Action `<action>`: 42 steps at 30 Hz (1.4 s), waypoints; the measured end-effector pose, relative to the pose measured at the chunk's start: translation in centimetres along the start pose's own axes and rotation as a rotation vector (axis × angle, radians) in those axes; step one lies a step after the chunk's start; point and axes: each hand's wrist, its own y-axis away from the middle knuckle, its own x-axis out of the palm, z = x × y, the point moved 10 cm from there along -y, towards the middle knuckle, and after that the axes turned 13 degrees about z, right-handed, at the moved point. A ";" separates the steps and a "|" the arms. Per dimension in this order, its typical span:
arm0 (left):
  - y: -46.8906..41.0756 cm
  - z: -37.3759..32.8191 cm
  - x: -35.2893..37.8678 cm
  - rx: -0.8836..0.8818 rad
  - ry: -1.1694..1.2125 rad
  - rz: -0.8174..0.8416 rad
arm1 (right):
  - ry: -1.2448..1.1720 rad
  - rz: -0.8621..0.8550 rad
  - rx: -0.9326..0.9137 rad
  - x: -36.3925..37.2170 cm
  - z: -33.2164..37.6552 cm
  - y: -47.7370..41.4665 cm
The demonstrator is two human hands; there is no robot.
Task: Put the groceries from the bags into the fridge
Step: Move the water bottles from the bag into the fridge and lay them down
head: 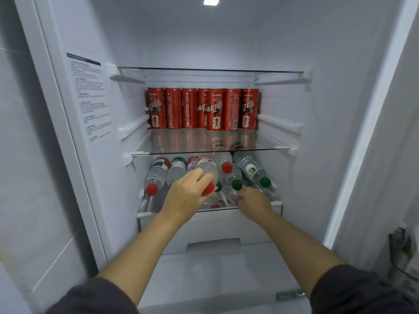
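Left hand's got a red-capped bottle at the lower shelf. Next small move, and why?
Probably push the red-capped bottle in the left hand deeper and lay it on the bottom row, beside the other red-capped bottle stacked there. It is gripped near its cap, above the row, not yet set down; the right hand is by a green-capped bottle.

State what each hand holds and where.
Left hand grips a red-capped bottle by its neck end. Right hand reaches a green-capped bottle; grip unclear.

cans (215, 109) — red, white print | bottle caps (152, 189) — red and green
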 end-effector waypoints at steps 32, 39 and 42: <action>-5.4 8.9 10.9 -0.403 -0.061 0.475 | -0.106 0.258 0.102 -1.3 -0.2 -3.1; -3.3 9.9 11.1 -0.435 0.073 0.562 | -0.040 0.231 0.131 -1.2 0.2 -3.5; -1.3 11.2 10.9 -0.452 0.037 0.568 | -0.140 0.136 0.066 -2.7 1.2 -3.7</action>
